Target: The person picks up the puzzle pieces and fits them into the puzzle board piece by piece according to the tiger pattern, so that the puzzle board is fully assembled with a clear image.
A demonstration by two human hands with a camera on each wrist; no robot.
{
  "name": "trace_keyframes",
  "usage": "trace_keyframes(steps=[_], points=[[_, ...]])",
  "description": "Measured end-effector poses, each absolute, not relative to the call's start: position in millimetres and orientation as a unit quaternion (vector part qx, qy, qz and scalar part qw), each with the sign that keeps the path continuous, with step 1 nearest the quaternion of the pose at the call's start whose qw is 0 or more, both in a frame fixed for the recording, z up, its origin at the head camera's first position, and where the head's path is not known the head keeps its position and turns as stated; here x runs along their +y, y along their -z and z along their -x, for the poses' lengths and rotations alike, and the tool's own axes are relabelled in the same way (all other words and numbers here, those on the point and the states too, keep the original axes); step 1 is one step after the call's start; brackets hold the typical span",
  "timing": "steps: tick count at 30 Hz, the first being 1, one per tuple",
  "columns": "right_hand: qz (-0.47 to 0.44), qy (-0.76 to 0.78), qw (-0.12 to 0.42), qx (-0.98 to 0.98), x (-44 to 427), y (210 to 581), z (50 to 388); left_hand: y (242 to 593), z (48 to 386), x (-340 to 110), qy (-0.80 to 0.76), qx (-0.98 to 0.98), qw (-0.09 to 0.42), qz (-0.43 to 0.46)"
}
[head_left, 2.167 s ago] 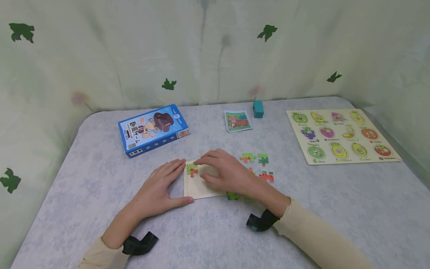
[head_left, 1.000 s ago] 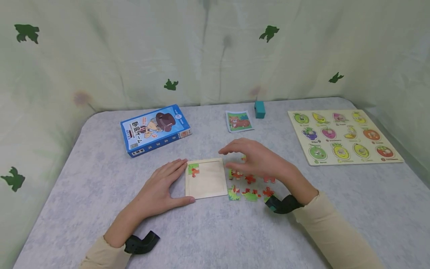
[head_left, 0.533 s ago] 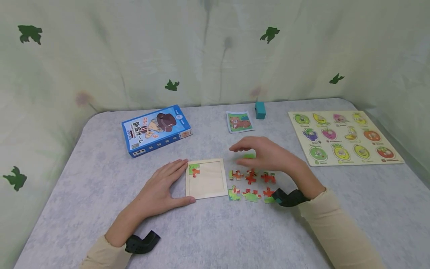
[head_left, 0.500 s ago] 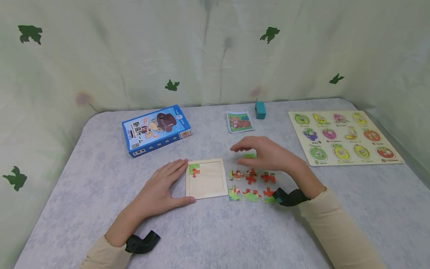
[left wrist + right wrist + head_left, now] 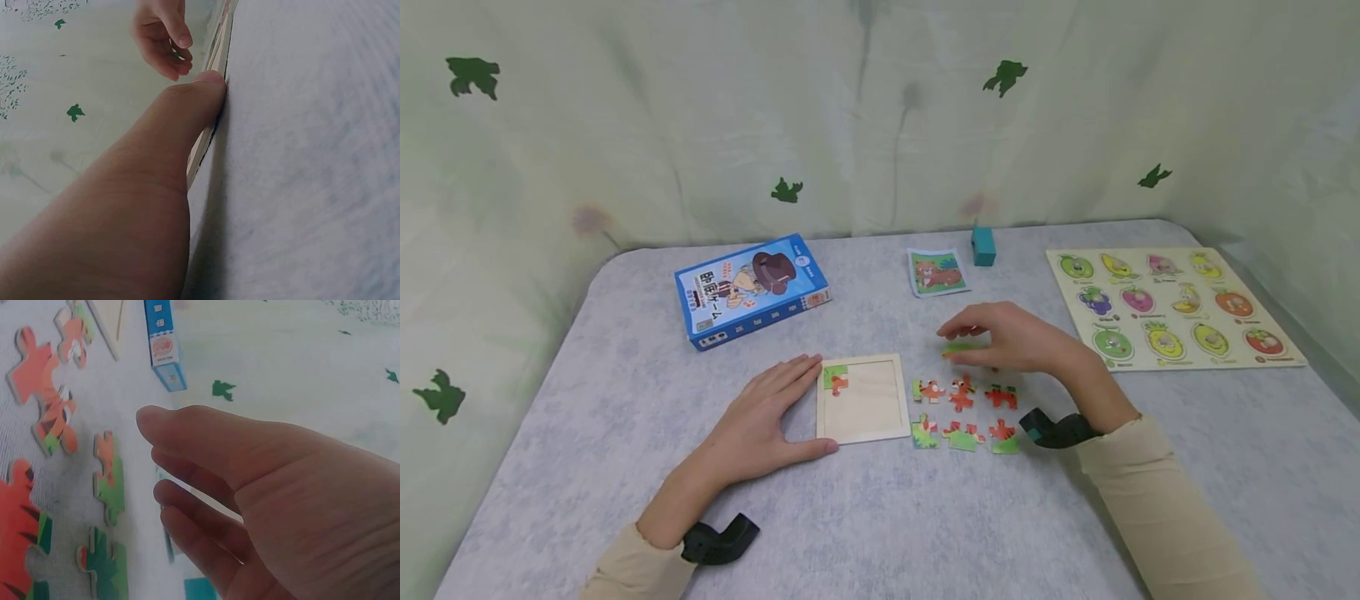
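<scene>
1. Left hand (image 5: 756, 421), left of centre in the head view, lies spread beside the wooden tray (image 5: 865, 412), with its fingertips touching the tray's upper left corner and its thumb at the lower left one.
2. Right hand (image 5: 1011, 337), right of centre, hangs over the upper loose pieces (image 5: 962, 393), with its thumb and loosely bent fingers parted; the right wrist view shows a gap between them.
3. Near the centre of the frame, the square tray lies flat on the table (image 5: 880, 525), and one green and orange piece (image 5: 836, 380) sits in its upper left corner.
4. Just right of the tray, six of the loose pieces, orange-red and green, lie in two rows of three; above them, a green piece (image 5: 962, 346) shows partly behind the right hand.
5. Upper left of centre lies a blue game box (image 5: 745, 292), set at a slant.
6. Top centre of the table holds a small picture card (image 5: 937, 273) with a teal block (image 5: 983, 247) just right of it.
7. Upper right lies a fruit board (image 5: 1290, 354) with pictures in three rows of four.
</scene>
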State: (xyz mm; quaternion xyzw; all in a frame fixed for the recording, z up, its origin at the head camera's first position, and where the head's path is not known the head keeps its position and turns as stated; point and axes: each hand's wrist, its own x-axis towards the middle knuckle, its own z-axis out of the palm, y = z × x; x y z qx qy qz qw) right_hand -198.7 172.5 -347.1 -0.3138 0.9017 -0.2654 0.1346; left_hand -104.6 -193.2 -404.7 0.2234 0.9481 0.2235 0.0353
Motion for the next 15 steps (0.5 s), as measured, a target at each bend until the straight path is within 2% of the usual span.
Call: trace_keyframes(steps=[15], points=[[0.293, 0.242, 0.165, 0.910, 184, 357, 207, 405, 105, -194, -0.224, 0.947, 0.033, -0.227]])
